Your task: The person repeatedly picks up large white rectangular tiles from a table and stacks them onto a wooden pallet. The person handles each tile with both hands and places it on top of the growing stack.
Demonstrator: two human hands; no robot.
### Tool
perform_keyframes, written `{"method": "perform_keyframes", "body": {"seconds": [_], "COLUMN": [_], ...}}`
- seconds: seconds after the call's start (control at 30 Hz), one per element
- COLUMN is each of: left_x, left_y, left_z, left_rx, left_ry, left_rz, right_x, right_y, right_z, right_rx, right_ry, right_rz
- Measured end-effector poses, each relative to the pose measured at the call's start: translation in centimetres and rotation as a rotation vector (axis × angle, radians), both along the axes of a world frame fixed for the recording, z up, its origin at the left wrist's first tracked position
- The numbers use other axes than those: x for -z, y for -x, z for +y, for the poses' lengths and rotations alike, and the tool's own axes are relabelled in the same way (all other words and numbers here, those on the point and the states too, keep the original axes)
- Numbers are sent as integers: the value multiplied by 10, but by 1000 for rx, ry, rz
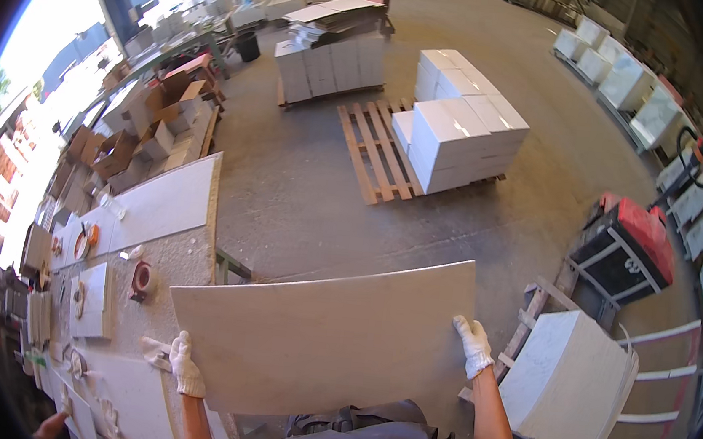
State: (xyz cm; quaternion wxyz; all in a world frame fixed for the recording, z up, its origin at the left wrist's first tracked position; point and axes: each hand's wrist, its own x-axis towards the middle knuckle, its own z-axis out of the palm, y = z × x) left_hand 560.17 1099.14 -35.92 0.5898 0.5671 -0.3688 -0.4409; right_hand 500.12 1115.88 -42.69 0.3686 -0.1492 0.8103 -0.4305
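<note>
Both gloved hands — left hand (186,364), right hand (473,346) — grip a beige slab (323,339).

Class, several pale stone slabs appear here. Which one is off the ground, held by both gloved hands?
The large beige rectangular slab, gripped at its edges by the left hand and right hand; the others rest on benches, pallets or racks.

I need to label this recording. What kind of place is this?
Probably a stone or tile workshop or warehouse: gloved hands carry a large slab, stacked white boxes sit on a wooden pallet, more slabs stand in a rack.
</note>
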Motion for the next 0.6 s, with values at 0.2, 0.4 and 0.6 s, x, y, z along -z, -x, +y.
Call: {"method": "perform_keyframes", "body": {"seconds": [0.2,0.4,0.6], "left_x": [-2,-1,13], "left_y": [180,366,527], "left_z": [-68,-96,-143], "left_rx": [515,862,1268], "left_ry": [-42,-108,-75], "left_rz": [-109,-288,-366], "right_x": [7,28,9], "right_y": [57,31,7], "right_z": [156,259,273], "right_rx": [348,768,1191], "right_ry": [103,-183,-32], "right_rz": [-87,-207,-265]}}
